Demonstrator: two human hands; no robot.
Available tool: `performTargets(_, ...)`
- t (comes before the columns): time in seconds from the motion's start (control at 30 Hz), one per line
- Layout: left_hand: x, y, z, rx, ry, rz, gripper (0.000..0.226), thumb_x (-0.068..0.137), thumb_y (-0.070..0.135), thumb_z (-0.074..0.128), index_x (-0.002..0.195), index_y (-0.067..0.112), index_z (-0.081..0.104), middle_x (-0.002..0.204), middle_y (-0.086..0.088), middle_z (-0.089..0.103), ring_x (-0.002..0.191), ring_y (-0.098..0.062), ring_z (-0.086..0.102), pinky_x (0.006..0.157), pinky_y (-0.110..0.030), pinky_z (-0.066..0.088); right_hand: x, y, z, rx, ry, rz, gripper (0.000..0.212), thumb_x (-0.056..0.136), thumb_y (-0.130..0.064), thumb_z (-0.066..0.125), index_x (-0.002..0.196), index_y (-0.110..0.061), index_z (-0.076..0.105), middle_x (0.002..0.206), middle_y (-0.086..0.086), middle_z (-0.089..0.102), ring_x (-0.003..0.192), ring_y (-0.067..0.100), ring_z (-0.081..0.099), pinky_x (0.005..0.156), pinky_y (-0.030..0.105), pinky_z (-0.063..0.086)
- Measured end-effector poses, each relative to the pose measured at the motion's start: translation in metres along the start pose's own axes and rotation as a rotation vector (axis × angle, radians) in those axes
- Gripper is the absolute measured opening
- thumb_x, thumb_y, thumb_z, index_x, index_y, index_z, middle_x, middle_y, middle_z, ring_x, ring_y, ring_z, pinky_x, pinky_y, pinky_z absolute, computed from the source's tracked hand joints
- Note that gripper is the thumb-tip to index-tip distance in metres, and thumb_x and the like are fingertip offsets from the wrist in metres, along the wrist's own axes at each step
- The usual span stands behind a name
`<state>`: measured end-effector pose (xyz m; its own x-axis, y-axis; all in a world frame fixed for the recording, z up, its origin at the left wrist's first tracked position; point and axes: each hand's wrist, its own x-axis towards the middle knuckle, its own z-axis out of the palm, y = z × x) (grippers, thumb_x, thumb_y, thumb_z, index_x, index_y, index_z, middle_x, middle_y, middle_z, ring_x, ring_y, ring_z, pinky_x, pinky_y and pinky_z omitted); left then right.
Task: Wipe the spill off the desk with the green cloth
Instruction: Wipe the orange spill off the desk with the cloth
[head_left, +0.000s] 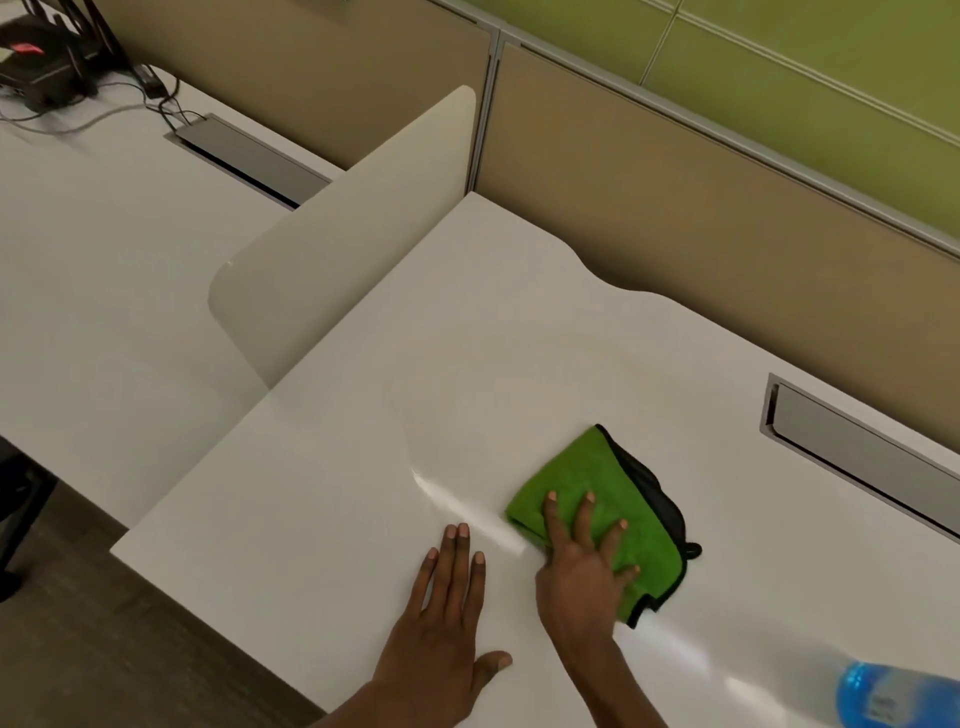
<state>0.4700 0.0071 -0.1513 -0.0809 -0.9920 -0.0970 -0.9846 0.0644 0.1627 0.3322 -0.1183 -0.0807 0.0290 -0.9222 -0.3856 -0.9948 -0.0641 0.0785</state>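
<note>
Green cloth (597, 499): folded, black-edged, lying flat on the white desk (395, 395) near its front edge, right of centre.
Room: neighbouring desk at left with a black device (41, 67) and cables; cream divider panel (337, 234) between the two desks; tan partition (701, 208) behind, green wall above it.
Desk surface: glossy, with a wet-looking streak (467, 512) just left of the cloth; grey cable slot (857, 457) at right.
Left hand (447, 623): open, palm flat on bare desk, holding nothing.
Right hand (582, 571): fingers spread, pressed flat on the cloth, not gripping it.
Far right: blurred blue object (893, 696) at the lower corner.
</note>
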Motion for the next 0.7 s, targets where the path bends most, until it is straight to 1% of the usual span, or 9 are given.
performTargets(0.17, -0.001, 0.000, 0.000, -0.004, 0.005, 0.002, 0.113, 0.091, 0.081, 0.053, 0.162, -0.005, 0.037, 0.175, -0.035, 0.018, 0.162, -0.049, 0.025, 0.122, -0.062, 0.023, 0.042, -0.033, -0.021, -0.023, 0.018, -0.176, 0.078, 0.103, -0.016, 0.042, 0.164, -0.042, 0.002, 0.176, 0.008, -0.007, 0.155, 0.059, -0.006, 0.110, 0.089, 0.015)
performTargets(0.3, -0.001, -0.001, 0.000, 0.000, 0.018, 0.014, 0.113, 0.091, 0.081, 0.053, 0.163, -0.005, 0.035, 0.175, -0.033, 0.018, 0.162, -0.049, 0.025, 0.123, -0.058, 0.024, 0.091, -0.038, -0.045, 0.006, 0.018, -0.251, 0.073, 0.104, -0.017, 0.042, 0.163, -0.048, 0.010, 0.177, 0.004, -0.001, 0.156, 0.056, -0.005, 0.109, 0.090, 0.013)
performTargets(0.37, -0.002, -0.001, 0.000, 0.004, 0.020, 0.015, 0.114, 0.092, 0.082, 0.052, 0.164, -0.004, 0.034, 0.176, -0.033, 0.018, 0.162, -0.048, 0.025, 0.123, -0.057, 0.024, 0.111, -0.031, -0.054, 0.055, 0.012, -0.232, 0.073, 0.104, -0.017, 0.043, 0.161, -0.051, 0.014, 0.177, 0.001, 0.001, 0.158, 0.053, -0.004, 0.110, 0.089, 0.012)
performTargets(0.47, -0.003, -0.002, 0.000, 0.022, 0.034, 0.014, 0.113, 0.092, 0.082, 0.051, 0.164, -0.004, 0.035, 0.176, -0.033, 0.019, 0.162, -0.048, 0.026, 0.123, -0.057, 0.024, 0.133, -0.007, -0.063, 0.134, 0.012, -0.157, 0.072, 0.104, -0.017, 0.044, 0.160, -0.054, 0.017, 0.177, -0.003, 0.003, 0.159, 0.049, -0.004, 0.111, 0.088, 0.011)
performTargets(0.6, -0.003, -0.002, 0.000, 0.037, 0.049, 0.023, 0.112, 0.095, 0.082, 0.049, 0.164, -0.005, 0.033, 0.176, -0.033, 0.017, 0.163, -0.048, 0.024, 0.122, -0.057, 0.025, 0.147, 0.048, -0.067, 0.208, 0.016, -0.012, 0.071, 0.103, -0.016, 0.044, 0.158, -0.056, 0.021, 0.177, -0.005, 0.004, 0.160, 0.046, -0.005, 0.110, 0.088, 0.010)
performTargets(0.7, -0.003, -0.003, 0.000, 0.051, 0.060, 0.030, 0.110, 0.097, 0.082, 0.046, 0.164, -0.004, 0.032, 0.176, -0.034, 0.015, 0.163, -0.048, 0.023, 0.123, -0.057, 0.024, 0.145, 0.095, -0.063, 0.236, 0.009, 0.094, 0.071, 0.103, -0.016, 0.044, 0.158, -0.055, 0.021, 0.177, -0.005, 0.003, 0.160, 0.046, -0.005, 0.112, 0.087, 0.011)
